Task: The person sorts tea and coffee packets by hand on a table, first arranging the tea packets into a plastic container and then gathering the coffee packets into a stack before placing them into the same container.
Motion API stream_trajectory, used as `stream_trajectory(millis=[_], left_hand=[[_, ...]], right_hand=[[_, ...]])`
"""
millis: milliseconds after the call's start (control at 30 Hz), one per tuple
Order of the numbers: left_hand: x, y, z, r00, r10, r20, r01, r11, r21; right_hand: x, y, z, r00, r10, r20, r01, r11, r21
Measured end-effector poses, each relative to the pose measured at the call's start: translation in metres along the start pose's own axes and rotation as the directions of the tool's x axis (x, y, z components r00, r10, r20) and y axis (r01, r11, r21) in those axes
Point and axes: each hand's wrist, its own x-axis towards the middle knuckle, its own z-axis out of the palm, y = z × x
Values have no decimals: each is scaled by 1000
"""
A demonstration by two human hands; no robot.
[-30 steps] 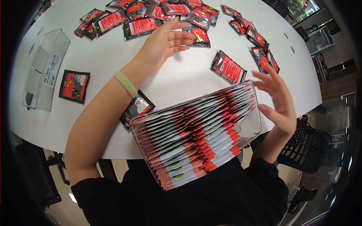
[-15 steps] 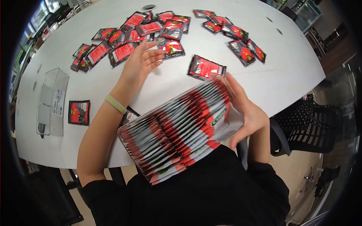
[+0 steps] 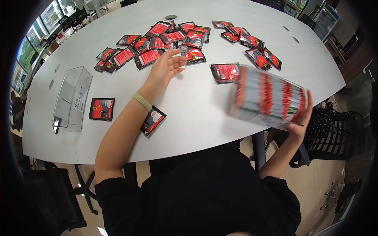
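The right hand [image 3: 301, 118] holds a clear box [image 3: 269, 97] packed with upright red, white and black sachets, raised off the bench [image 3: 197, 106] at its right edge. The box is tilted and blurred, so the print on the packs cannot be read. The hand grips it from the far right end, with the fingers [image 3: 308, 103] curled up around that end and the palm under its lower corner. The left hand [image 3: 165, 67] lies out on the bench with its palm turned inward and its fingers spread loosely and holding nothing. Its fingertips are just beside a loose sachet [image 3: 193, 55] at the near edge of the scattered pile of sachets [image 3: 155, 41] that runs across the far side of the bench. A pale wristband [image 3: 141, 102] sits on the left wrist. One sachet [image 3: 225, 72] lies just left of the raised box, another sachet [image 3: 152, 120] lies against the left forearm, and a third sachet [image 3: 101, 109] lies beside an empty clear container [image 3: 73, 98] at the left end of the bench.
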Motion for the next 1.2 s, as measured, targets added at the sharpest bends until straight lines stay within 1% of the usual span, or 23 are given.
stream_trajectory(millis=[167,200,333,400,433,500,533,567,600,633,700,733,800,833,867,933,1000,1033,1067,1100,1133,1167,1200], left_hand=[[-2,8,3,998,-58,-2,58,997,43],[-1,12,1,998,-55,-11,55,998,40],[-13,43,-17,997,34,-74,-21,986,166],[-26,62,-33,974,214,-76,-198,963,184],[-36,67,-43,973,214,-85,-194,962,194],[-58,75,-66,911,373,-174,-308,899,311],[-69,74,-76,911,368,-185,-297,899,321],[-80,72,-87,846,472,-248,-291,798,527],[-92,69,-97,767,578,-279,-242,663,708],[-105,66,-107,763,576,-293,-224,660,717],[-130,60,-124,635,747,-197,-83,319,944],[-139,57,-132,575,810,-113,11,130,991],[-153,51,-137,563,817,-123,97,83,992],[-157,46,-138,683,699,-212,227,72,971],[-159,42,-134,769,559,-311,348,42,937],[-157,26,-133,789,518,-332,397,-16,918],[-151,22,-118,806,475,-354,437,-73,897],[-148,26,-106,871,365,-329,377,-66,924],[-144,27,-94,923,248,-295,317,-54,947],[-142,23,-83,946,238,-220,234,-33,972],[-138,19,-72,964,227,-136,144,-17,989],[-130,12,-67,972,227,-64,65,5,998],[-127,11,-58,986,169,7,-7,-1,1000]], right_hand=[[-11,-3,-66,992,-32,-120,12,986,-164],[-13,-3,-71,980,-53,-190,8,972,-235],[-18,7,-86,925,-91,-369,-58,926,-374],[-13,8,-77,885,-138,-444,-85,890,-448],[-11,13,-78,882,-153,-446,-75,889,-452],[-7,22,-83,876,-184,-446,-67,869,-490],[-5,24,-83,874,-198,-443,-72,850,-521],[-3,24,-80,863,-227,-451,-84,815,-573],[0,28,-82,845,-225,-485,-124,800,-587],[1,31,-83,841,-234,-488,-153,762,-629],[4,27,-73,818,-262,-511,-247,643,-725],[3,30,-74,822,-253,-510,-243,653,-717],[9,35,-76,818,-364,-446,-205,540,-816],[8,37,-76,782,-365,-505,-309,477,-823],[8,34,-67,782,-365,-504,-300,489,-819],[10,25,-40,721,-495,-485,-484,141,-864],[18,14,-2,729,-583,-360,-217,303,-928],[24,7,25,732,-620,-280,-54,358,-932],[33,3,51,813,-572,-108,175,417,-892],[36,-3,79,845,-528,80,376,482,-792],[30,-19,121,849,-487,206,456,476,-752],[29,-14,145,789,-462,405,613,538,-579],[24,-17,170,727,-348,592,669,550,-499]])
